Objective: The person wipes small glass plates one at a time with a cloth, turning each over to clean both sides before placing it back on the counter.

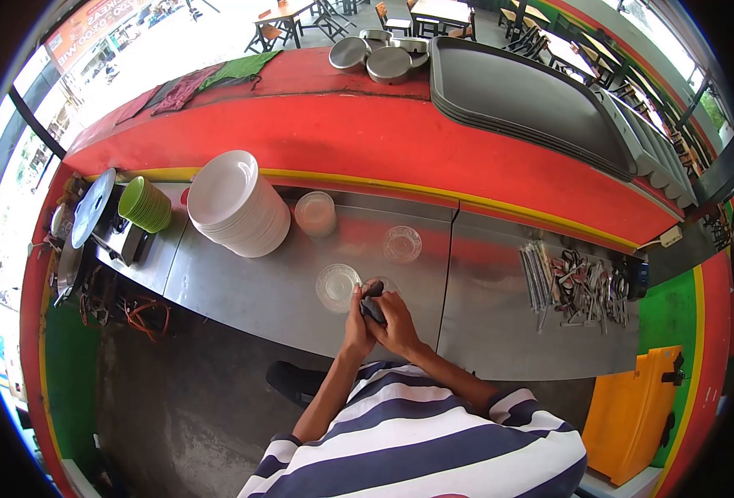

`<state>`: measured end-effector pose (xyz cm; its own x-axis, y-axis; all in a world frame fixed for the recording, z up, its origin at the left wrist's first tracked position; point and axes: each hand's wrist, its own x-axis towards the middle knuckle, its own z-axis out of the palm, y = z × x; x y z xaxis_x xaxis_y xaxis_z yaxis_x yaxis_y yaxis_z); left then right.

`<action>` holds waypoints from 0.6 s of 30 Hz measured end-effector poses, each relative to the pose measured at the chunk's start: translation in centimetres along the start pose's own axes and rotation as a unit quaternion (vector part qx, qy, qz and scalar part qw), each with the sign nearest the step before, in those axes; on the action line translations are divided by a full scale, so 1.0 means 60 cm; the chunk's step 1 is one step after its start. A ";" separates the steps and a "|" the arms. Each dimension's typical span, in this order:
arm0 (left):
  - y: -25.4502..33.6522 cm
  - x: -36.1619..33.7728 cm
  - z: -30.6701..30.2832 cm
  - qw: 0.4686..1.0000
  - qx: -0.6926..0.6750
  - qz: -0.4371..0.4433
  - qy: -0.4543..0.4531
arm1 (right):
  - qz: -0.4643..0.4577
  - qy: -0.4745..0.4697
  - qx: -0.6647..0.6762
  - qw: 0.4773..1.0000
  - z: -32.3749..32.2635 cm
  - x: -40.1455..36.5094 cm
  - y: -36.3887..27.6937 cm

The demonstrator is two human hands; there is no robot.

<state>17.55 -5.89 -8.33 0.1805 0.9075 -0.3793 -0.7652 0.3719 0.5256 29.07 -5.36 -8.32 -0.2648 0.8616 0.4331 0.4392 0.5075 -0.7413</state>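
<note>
left hand (356, 322) and right hand (398, 320) both curled tight around small dark object (373, 299): grey-black, rounded top. clear glass dish (337, 286) just beside, on steel counter (242, 286).

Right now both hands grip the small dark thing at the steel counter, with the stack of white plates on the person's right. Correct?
Not quite: the head view shows the stack of white plates on the person's left, not right. The left hand and right hand do both grip the small dark thing at the steel counter.
</note>
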 end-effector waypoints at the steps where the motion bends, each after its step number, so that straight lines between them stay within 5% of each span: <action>1: -0.001 -0.004 0.004 1.000 0.012 0.012 0.002 | -0.024 -0.006 -0.010 1.000 0.000 0.001 -0.003; 18: 0.001 -0.016 -0.026 0.999 0.028 0.007 -0.035 | 0.035 0.011 -0.007 0.999 0.006 0.023 0.003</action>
<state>16.39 -7.01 -9.11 0.2139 0.9232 -0.3192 -0.7329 0.3677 0.5724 28.48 -4.10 -8.08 -0.2147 0.8946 0.3919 0.4684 0.4464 -0.7624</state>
